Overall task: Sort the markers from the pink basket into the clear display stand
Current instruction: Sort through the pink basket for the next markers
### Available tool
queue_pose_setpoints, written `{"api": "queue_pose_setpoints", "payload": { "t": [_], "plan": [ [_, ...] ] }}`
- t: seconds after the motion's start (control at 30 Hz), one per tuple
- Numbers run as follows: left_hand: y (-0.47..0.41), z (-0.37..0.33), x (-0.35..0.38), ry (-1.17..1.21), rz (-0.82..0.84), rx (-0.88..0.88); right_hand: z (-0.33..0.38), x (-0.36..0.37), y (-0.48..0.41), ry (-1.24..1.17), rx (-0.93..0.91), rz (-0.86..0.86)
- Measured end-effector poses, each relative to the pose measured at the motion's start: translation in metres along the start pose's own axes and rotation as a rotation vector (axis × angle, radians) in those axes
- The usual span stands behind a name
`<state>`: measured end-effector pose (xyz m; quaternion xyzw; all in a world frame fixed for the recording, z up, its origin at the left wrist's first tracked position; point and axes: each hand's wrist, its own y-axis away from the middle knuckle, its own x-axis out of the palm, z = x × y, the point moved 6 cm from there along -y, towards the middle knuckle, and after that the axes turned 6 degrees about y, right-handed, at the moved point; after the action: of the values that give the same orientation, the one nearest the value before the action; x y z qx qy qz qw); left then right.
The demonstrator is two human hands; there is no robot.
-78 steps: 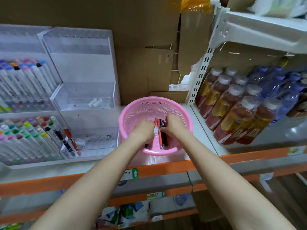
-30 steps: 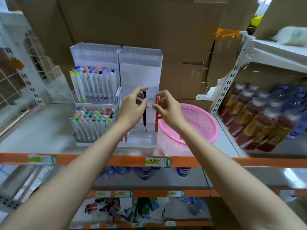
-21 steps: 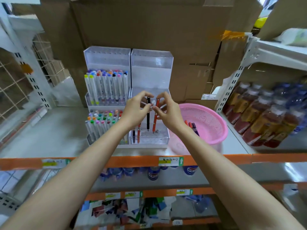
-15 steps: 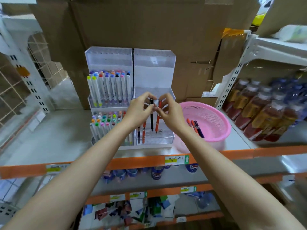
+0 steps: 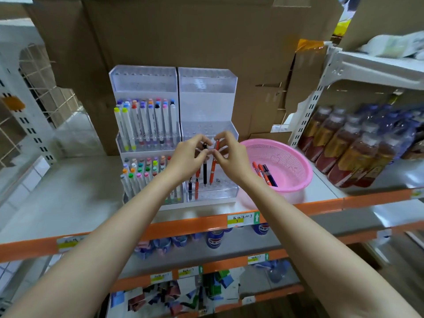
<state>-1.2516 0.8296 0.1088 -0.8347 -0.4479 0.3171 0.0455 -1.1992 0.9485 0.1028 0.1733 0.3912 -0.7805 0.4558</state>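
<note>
Left hand (image 5: 187, 157), right hand (image 5: 230, 154) cover parts of black marker (image 5: 205, 173), orange marker (image 5: 213, 172); bottles (image 5: 344, 152) blurred; shelf label (image 5: 243, 219) unreadable.

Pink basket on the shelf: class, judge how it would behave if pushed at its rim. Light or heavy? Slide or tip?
Probably light: the pink basket is thin perforated plastic holding only a few markers. It would likely slide easily on the smooth shelf. Its wide, rounded bowl shape suggests rocking rather than toppling.
</note>
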Motion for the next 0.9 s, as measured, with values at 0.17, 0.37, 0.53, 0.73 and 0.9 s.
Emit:
{"api": "queue_pose_setpoints", "payload": {
  "t": [0.17, 0.37, 0.53, 0.73, 0.9],
  "plan": [
    [-0.001, -0.002, 0.001, -0.015, -0.013, -0.011, -0.003, 0.002, -0.002, 0.004, -0.022, 0.043],
    [0.003, -0.001, 0.002, -0.100, 0.007, -0.007, -0.005, 0.005, -0.002, -0.001, -0.026, 0.060],
    [0.010, 0.001, 0.005, -0.128, 0.018, -0.005, -0.005, 0.005, 0.001, -0.012, -0.033, 0.061],
    [0.014, 0.002, 0.004, -0.158, 0.021, 0.016, -0.004, 0.008, 0.003, -0.034, -0.030, 0.063],
    [0.017, 0.005, 0.004, -0.186, 0.035, 0.011, -0.001, 0.008, 0.007, -0.033, -0.048, 0.058]
  ]
}}
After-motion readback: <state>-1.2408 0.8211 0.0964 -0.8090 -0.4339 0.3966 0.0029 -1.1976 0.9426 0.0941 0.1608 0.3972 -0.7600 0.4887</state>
